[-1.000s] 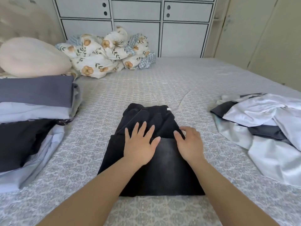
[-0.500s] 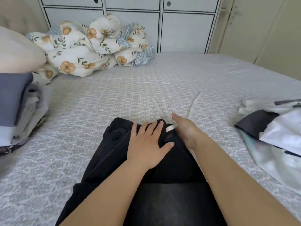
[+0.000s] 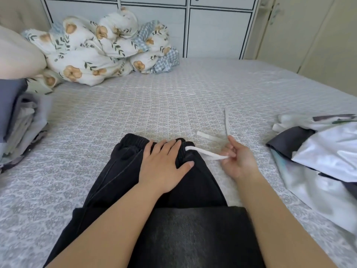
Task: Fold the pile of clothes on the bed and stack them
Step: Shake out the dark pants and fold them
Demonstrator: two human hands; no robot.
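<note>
Left hand [image 3: 164, 163] flat on trousers [image 3: 193, 190]

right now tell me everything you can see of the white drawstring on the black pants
The white drawstring is a flat woven cord, cotton by its look. It leaves the elastic waistband of the black pants and runs right to the right hand, whose fingers pinch it. Two loose lengths lie on the grey bedspread beyond. The left hand presses the waistband flat.

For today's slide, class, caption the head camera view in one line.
Left hand presses black elastic-waist trousers flat on the patterned grey bedspread while right hand pinches their white drawstring.
</note>
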